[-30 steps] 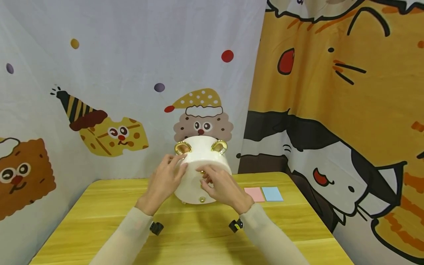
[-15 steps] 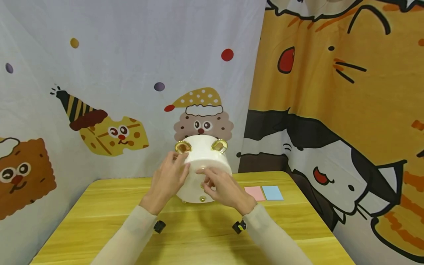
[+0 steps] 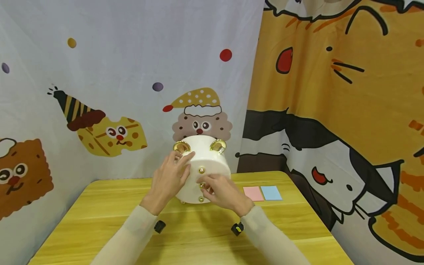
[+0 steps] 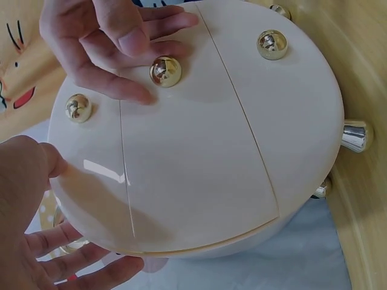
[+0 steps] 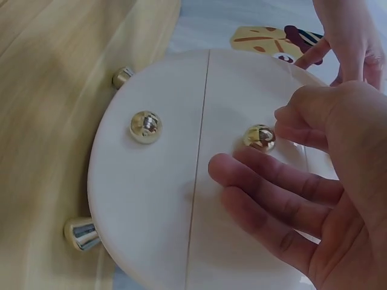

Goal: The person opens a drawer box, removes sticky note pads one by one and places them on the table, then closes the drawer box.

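A white rounded drawer box (image 3: 190, 184) with gold ears stands on the table, its front facing me. Three gold knobs run down that front: a top knob (image 3: 201, 170), a middle knob (image 4: 165, 71) and a bottom knob (image 3: 201, 199). My right hand (image 3: 222, 191) hovers at the middle knob, thumb and fingers loosely bent around it; the left wrist view shows gaps between them and the knob. At the box's upper left edge is my left hand (image 3: 169, 176), fingers spread near the left gold ear (image 3: 182, 147). Whether those fingertips press the box is unclear.
A pink square of paper (image 3: 253, 193) and a blue square of paper (image 3: 271, 193) lie right of the box on the wooden table (image 3: 198, 243). Gold feet (image 5: 82, 234) support the box. Printed cloth (image 3: 126, 55) hangs close behind the table.
My right hand has dropped from the top knob to the middle one, uncovering the top knob. The left hand has shifted slightly right along the box's upper edge. The box looks unmoved.
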Tool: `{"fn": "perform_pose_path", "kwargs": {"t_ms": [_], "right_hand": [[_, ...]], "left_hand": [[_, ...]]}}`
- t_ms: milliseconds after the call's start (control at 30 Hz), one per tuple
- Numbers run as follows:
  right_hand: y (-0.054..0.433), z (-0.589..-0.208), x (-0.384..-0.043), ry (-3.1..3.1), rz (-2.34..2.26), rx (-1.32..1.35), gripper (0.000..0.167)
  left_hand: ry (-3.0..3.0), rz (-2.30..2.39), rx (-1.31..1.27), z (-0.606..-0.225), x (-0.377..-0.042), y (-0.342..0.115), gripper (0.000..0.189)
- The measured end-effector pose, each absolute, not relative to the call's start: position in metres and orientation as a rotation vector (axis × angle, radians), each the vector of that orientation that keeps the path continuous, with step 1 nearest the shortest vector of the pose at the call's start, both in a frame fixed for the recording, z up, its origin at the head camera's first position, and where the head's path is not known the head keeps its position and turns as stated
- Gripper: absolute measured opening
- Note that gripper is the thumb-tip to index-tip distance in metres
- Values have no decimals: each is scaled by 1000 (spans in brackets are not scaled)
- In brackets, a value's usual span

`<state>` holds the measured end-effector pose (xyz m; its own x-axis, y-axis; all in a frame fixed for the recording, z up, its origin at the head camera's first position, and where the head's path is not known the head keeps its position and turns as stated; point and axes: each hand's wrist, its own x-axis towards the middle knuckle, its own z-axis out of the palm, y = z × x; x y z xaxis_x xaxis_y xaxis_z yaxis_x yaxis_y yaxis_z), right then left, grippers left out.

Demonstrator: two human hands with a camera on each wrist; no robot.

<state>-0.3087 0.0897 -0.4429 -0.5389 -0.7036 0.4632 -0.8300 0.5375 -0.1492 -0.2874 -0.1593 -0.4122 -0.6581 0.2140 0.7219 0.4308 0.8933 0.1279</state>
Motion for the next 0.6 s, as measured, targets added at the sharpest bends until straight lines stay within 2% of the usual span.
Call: {"fn": "perform_pose_path", "kwargs": {"t_ms": [233,600], "right_hand": [[85,-450,-312,-2463,607,1258,20],[82,-458,-314,-2452,722,1272,21]], "left_hand": [[-2318,-378,-455,-411,-285,-159,46],[-2299,-358,-450,-413,-287,-160,47]]}}
